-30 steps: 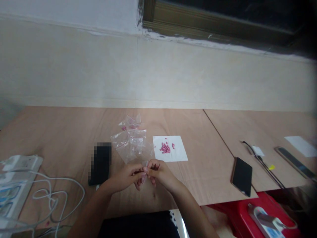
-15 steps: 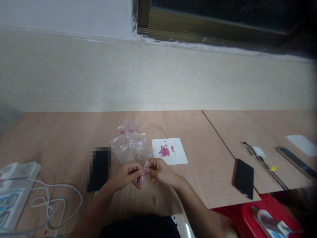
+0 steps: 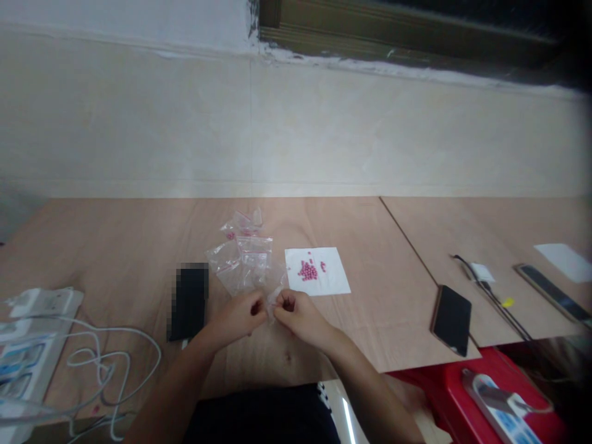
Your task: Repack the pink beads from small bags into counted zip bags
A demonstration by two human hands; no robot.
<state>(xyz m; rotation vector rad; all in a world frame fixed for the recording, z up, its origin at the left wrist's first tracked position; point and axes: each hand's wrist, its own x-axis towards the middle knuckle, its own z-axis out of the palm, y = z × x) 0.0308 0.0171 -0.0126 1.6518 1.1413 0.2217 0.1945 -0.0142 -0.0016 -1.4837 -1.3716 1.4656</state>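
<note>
Beads (image 3: 230, 235) show pink inside the farthest clear bag (image 3: 244, 221)

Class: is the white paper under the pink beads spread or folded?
Spread: the white paper lies flat, pink beads on it.

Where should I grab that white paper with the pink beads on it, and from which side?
I'd pinch the white paper by its right edge, coming from the right: that strip is bare, whereas the pink beads lie farther left. Lying flat, it may resist lifting.

light: dim, diffuse | detail: soft | right edge: dark, blurred | window (image 3: 462, 15): near-black
</note>
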